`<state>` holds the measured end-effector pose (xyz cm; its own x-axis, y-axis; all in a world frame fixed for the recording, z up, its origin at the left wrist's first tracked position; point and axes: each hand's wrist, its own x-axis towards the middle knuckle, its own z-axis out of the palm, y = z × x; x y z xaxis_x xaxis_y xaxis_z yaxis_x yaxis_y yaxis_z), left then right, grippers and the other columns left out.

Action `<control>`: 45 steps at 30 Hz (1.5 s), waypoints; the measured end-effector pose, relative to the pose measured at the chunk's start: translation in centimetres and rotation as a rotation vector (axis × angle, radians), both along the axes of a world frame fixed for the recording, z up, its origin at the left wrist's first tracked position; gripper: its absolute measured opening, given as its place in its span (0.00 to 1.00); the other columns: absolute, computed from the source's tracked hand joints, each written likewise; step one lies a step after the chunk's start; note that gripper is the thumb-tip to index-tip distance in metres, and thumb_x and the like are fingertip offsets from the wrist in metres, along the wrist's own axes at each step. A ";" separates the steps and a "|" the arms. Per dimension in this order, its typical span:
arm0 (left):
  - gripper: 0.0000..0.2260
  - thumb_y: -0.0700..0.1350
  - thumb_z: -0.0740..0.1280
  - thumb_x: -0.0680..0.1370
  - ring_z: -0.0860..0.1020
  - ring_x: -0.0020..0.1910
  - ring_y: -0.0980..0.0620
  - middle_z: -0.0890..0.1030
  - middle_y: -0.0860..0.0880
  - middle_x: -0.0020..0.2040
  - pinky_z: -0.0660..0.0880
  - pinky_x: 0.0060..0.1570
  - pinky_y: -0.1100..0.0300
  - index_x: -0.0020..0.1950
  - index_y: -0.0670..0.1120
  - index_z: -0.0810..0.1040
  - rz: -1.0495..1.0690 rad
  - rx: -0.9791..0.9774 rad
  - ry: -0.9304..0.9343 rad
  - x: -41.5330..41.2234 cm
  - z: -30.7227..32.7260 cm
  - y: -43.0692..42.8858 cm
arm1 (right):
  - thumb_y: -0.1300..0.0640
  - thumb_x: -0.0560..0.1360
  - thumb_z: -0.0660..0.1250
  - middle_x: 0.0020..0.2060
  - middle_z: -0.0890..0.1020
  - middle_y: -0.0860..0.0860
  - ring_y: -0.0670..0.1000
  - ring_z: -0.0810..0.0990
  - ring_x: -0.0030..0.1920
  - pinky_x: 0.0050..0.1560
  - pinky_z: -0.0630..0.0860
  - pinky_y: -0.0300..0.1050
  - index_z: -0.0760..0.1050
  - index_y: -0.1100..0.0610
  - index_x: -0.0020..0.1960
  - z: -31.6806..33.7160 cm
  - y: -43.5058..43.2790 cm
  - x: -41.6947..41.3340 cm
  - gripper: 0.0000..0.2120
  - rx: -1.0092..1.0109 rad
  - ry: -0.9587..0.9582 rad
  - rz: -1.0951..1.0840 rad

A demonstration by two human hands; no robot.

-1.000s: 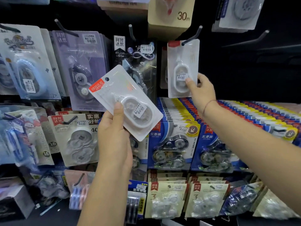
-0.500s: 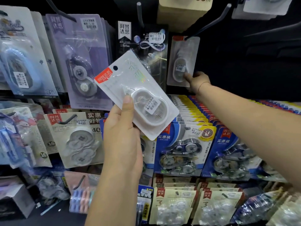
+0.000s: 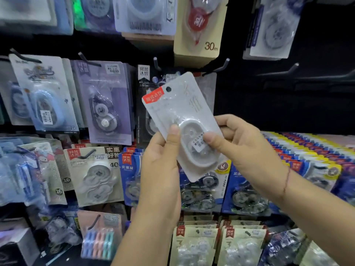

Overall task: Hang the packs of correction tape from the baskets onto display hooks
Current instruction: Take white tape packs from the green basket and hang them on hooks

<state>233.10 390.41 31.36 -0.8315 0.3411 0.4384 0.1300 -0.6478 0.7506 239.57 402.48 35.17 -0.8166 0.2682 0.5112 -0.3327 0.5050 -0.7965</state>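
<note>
One tilted correction tape pack (image 3: 178,104) in the pinch of left hand (image 3: 161,169) and right hand (image 3: 244,148).

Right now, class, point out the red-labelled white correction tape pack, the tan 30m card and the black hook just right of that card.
Red-labelled white correction tape pack (image 3: 178,110): head view, below label.
Tan 30m card (image 3: 185,46): head view, lower left.
Black hook (image 3: 215,67): head view, shaft.
</note>
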 end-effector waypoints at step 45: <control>0.29 0.60 0.46 0.84 0.73 0.67 0.48 0.81 0.48 0.63 0.55 0.74 0.53 0.66 0.44 0.79 0.825 -0.976 1.046 -9.3 -8.7 1.6 | 0.44 0.77 0.67 0.50 0.79 0.57 0.54 0.77 0.49 0.57 0.76 0.51 0.74 0.63 0.63 0.5 14.4 -19.4 0.25 -0.250 -0.121 -0.440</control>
